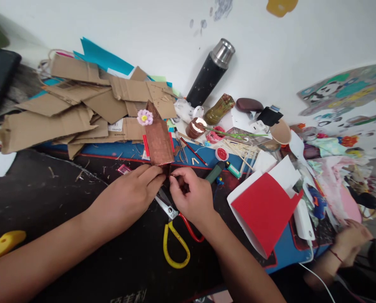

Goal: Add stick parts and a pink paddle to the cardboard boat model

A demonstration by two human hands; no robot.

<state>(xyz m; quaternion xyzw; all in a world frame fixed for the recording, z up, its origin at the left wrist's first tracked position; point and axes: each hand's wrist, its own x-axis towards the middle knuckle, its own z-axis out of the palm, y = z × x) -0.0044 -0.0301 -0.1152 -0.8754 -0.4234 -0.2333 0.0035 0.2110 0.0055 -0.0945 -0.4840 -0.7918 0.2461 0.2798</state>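
A brown painted cardboard piece (160, 143) with a pointed top stands in the middle, a pink-lilac flower (145, 118) at its upper left and red strips along its sides. At its lower edge, my left hand (134, 191) has its fingers curled together; what they grip is hidden. My right hand (190, 191) pinches a small dark brown bit just below the piece, close to my left fingertips. Scissors (171, 213) with one yellow and one red handle lie on the dark mat beneath and between my hands.
Torn cardboard (49, 126) is heaped at the left. A black flask (208, 75) stands behind. Red foam sheet (266, 210), a green lighter (233, 169) and white glue gun-like clutter fill the right. Another person's hands (348, 242) show at the right edge. A yellow tool (5, 245) lies left.
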